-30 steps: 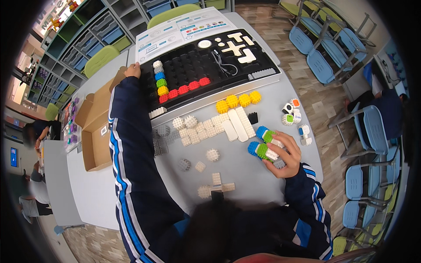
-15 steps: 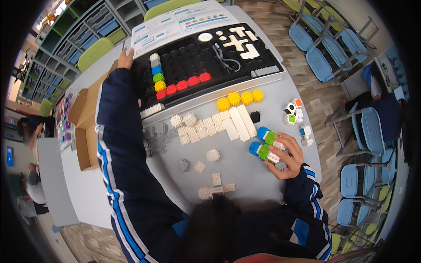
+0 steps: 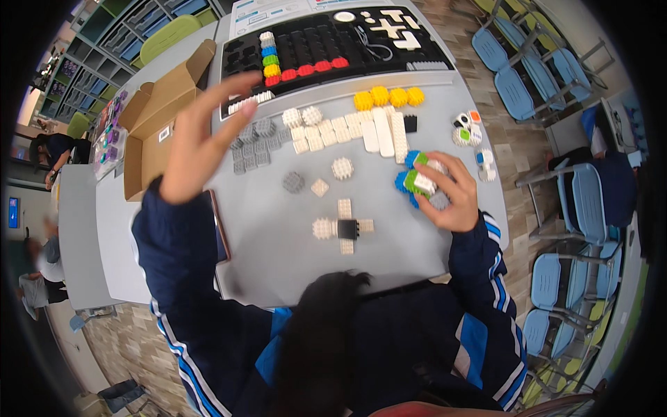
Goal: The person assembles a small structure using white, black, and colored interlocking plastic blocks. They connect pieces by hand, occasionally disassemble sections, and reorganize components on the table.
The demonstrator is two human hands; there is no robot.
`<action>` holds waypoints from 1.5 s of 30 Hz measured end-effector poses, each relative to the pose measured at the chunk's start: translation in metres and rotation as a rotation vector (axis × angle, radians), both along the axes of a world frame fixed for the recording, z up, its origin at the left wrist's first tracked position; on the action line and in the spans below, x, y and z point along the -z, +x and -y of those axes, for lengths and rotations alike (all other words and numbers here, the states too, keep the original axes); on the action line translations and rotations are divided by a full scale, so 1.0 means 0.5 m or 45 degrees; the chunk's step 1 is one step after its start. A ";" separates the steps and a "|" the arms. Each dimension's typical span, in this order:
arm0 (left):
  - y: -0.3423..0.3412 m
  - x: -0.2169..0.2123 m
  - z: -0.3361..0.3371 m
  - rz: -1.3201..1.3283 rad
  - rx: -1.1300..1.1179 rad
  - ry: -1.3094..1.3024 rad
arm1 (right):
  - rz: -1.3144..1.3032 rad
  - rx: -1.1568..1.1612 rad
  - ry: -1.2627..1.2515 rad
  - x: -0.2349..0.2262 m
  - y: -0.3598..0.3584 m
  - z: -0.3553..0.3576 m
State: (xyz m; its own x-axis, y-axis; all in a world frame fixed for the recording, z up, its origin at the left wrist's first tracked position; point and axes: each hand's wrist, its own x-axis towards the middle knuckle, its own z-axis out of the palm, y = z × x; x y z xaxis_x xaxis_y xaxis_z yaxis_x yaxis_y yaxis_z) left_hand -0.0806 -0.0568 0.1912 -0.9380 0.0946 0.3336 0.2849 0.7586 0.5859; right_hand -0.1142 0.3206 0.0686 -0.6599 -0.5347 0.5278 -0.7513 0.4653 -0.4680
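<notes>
My left hand (image 3: 201,142) hangs in the air left of the pieces, fingers spread and nothing held, a little blurred. Below it are grey blocks (image 3: 253,149). At the right side of the table, my right hand (image 3: 455,191) grips an assembly of building blocks (image 3: 419,181) in blue, green, white and grey; its far side is hidden by my fingers. In front of me lies a cross-shaped build of cream blocks with a black block (image 3: 347,229) at its centre. A round white block (image 3: 342,167), a grey one (image 3: 293,182) and a small cream tile (image 3: 319,187) lie beyond it.
A black parts tray (image 3: 313,52) with coloured blocks stands at the back. Before it are yellow blocks (image 3: 397,96) and cream plates (image 3: 337,130). An open cardboard box (image 3: 142,167) is at the left; cube modules (image 3: 467,130) sit near the right edge. A dark-edged flat object (image 3: 221,229) lies nearer.
My left hand has come back from the tray's far left corner toward me, fingers now spread. My right hand still holds the block assembly. The view has shifted, so the tray appears higher.
</notes>
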 end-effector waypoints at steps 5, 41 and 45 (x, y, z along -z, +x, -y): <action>0.189 0.104 -0.068 0.269 0.010 0.213 | 0.004 0.156 -0.067 -0.007 0.025 -0.024; 0.243 0.395 -0.138 -0.189 -0.507 0.763 | -0.053 0.332 0.411 0.011 0.017 -0.025; 0.193 0.372 -0.099 -0.021 -0.447 0.457 | -0.115 0.347 0.421 -0.008 0.030 -0.020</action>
State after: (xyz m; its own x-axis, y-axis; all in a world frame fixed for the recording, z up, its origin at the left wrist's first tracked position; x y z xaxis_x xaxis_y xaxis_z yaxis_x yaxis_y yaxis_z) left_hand 0.0158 -0.0075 0.0051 -0.8869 -0.3495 0.3019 0.0597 0.5614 0.8254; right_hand -0.0994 0.3307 0.0723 -0.7596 -0.4972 0.4192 -0.6111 0.7662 -0.1987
